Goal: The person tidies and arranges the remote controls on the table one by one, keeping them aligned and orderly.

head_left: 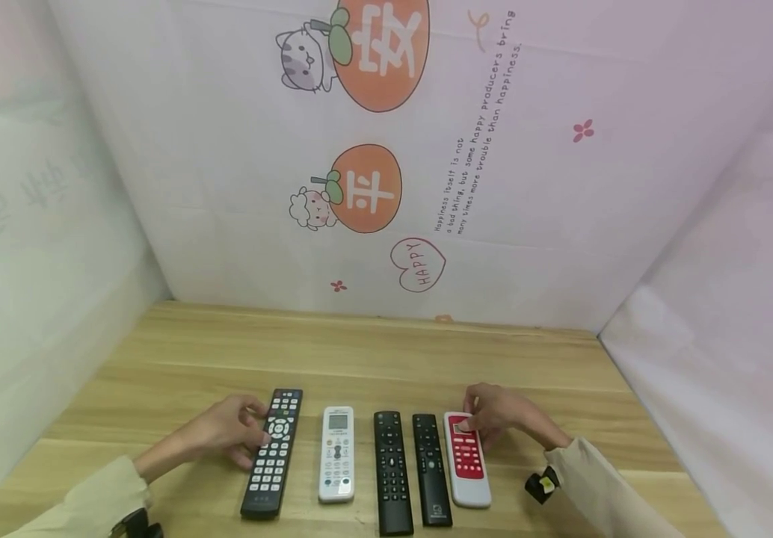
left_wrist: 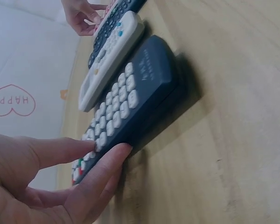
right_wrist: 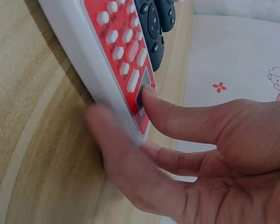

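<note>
At the left of the row, my left hand (head_left: 225,431) pinches a long black remote control with white buttons (head_left: 270,469). The thumb lies on its buttons and the other fingers are at its side edge, as the left wrist view shows. On the right, my right hand (head_left: 499,411) holds a white remote control with a red face (head_left: 470,489) near its top end. Its thumb (right_wrist: 177,119) presses on the small screen, while the fingers are along the side and end, one of them blurred. Both remotes lie on or very close to the table.
Between the hands lie a white remote control with a grey screen (head_left: 336,486), a black remote (head_left: 395,515) and a slimmer black remote (head_left: 435,493), side by side on the wooden table (head_left: 359,351). A printed white cloth (head_left: 225,187) hangs behind, with cloth walls at both sides.
</note>
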